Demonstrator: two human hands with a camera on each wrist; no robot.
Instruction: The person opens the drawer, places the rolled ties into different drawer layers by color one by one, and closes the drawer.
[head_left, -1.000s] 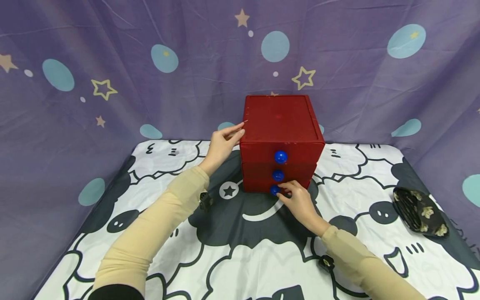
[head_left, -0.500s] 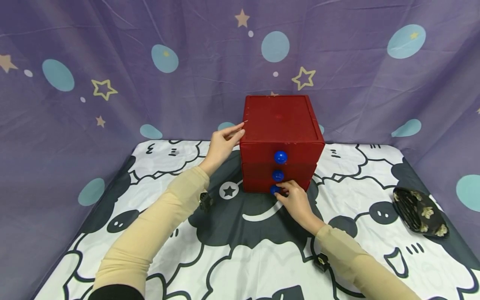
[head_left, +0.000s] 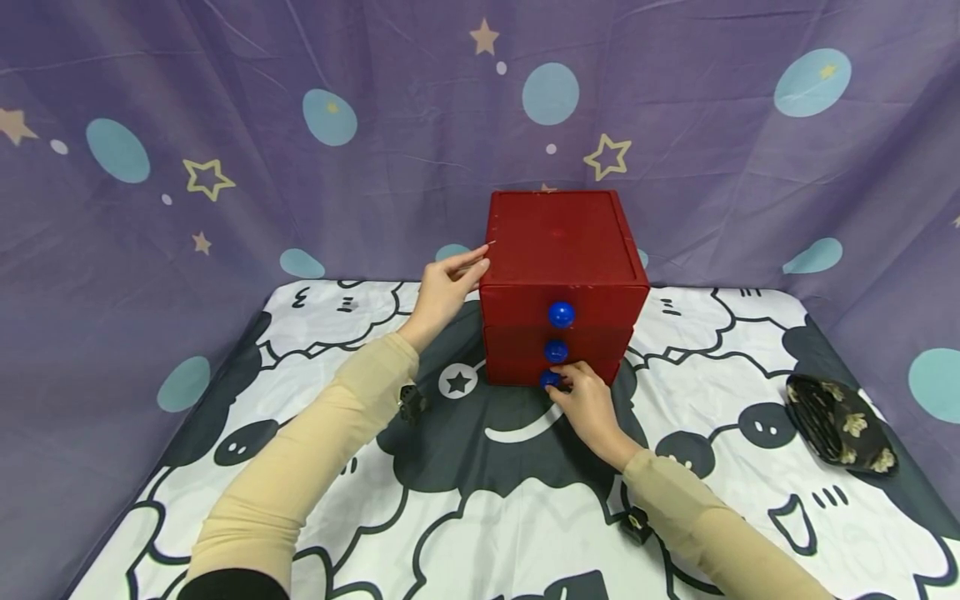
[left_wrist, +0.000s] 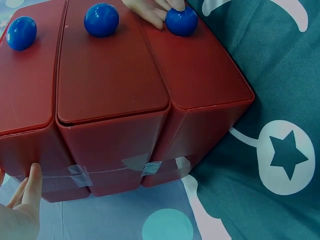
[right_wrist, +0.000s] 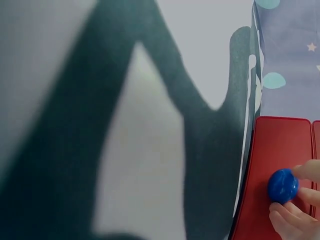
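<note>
A red three-drawer box (head_left: 558,237) stands toward the back of the table, each drawer front carrying a round blue knob. My left hand (head_left: 441,292) rests against the box's left side near the top, its fingers fairly straight; in the left wrist view those fingertips (left_wrist: 34,180) touch the red side wall. With thumb and fingers my right hand (head_left: 590,404) pinches the lowest blue knob (head_left: 550,379). The right wrist view shows fingers around that knob (right_wrist: 283,186) too. The middle knob (head_left: 556,351) and top knob (head_left: 561,314) are untouched. All drawers look closed.
A folded dark floral cloth item (head_left: 840,423) lies at the right side of the table. A cartoon-print cloth (head_left: 517,533) covers the tabletop. Behind the box hangs a purple curtain (head_left: 420,183). Clear tape (left_wrist: 80,175) runs along the box's side.
My right forearm and wrist have shifted slightly left, while the fingers stay at the lowest knob. The left hand and the box have not visibly moved.
</note>
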